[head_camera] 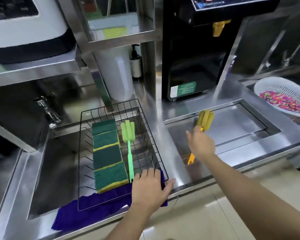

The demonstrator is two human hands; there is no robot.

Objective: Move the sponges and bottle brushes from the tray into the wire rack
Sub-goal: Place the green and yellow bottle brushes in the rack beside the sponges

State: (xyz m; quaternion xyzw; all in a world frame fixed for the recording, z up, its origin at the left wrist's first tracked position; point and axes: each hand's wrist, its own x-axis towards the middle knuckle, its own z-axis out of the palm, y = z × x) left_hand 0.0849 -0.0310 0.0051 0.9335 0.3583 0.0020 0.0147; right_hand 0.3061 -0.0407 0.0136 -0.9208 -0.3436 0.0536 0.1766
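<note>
Nearest the camera, the left hand (pixel 150 188) lay palm down with fingers spread on the front right corner of the wire rack (pixel 152 135), resting partly on the purple cloth (pixel 87 212) and grasping nothing. The cloth was draped over the front edge of the steel counter (pixel 170 139) and ran under the rack. Inside the rack, four green-and-yellow sponges (pixel 106 153) lay in a row, each overlapping the next from front to back. Just beside them on the right lay the green bottle brush (pixel 129 149), its handle toward the front and its foam head toward the rear of the rack.

Farther back and to the right, the right hand (pixel 201 144) was clenched around the handle of the yellow bottle brush (pixel 205 116), held above the recessed tray (pixel 232 129). The brush's foam head pointed away from the person; its forked handle end projected below the hand.

At the far right, a white colander (pixel 267 87) holding multicoloured pieces stood tilted. Behind the tray stood a black machine (pixel 194 66), and behind the rack, a pump bottle (pixel 136 64).
</note>
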